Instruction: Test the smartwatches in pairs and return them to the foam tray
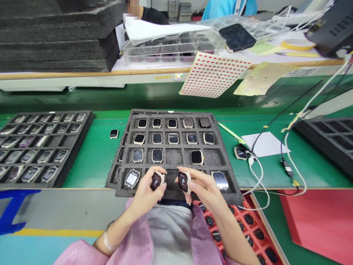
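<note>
Over grainy foam (174, 156), left hand (149, 190) and right hand (205, 188) in pinches around squarish watches (183, 182).

Gap between trays (174, 157), watch (114, 133) inside, cables (299, 115) right, perhaps tangled

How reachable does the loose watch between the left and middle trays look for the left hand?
Probably yes: the loose watch lies on the green bench, with only the middle tray seeming to lie between it and the left hand. That hand holds another watch, though, so it may need freeing first.
</note>
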Available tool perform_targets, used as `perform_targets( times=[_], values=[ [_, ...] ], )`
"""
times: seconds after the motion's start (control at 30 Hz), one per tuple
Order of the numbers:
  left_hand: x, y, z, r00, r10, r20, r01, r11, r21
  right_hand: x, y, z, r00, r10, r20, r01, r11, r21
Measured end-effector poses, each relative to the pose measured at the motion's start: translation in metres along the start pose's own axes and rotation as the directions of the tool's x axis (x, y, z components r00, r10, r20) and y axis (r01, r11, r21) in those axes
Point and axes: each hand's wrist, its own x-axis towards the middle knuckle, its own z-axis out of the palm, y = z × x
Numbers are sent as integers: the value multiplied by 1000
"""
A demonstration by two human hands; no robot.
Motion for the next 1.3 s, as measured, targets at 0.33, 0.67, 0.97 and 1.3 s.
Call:
perform_targets(
  times=[0.33, 0.67, 0.97, 1.3],
  values=[
    [3, -7, -4, 984, 111, 139, -77, 970, -231, 3, 2, -2, 1000, 2, 28, -1, 1000, -8],
    [1, -13, -9, 982, 56, 181, 11, 936, -351, 1, 3, 1, 998, 41, -56, -42, 999, -11],
    [1, -8, -9, 985, 42, 167, 8, 958, -288, -1, 4, 2, 993, 41, -107, -43, 999, -15],
    [-1, -2, -6, 986, 77, 148, -37, 967, -253, 0, 5, 7, 986, 30, -166, -57, 986, -160]
  ],
)
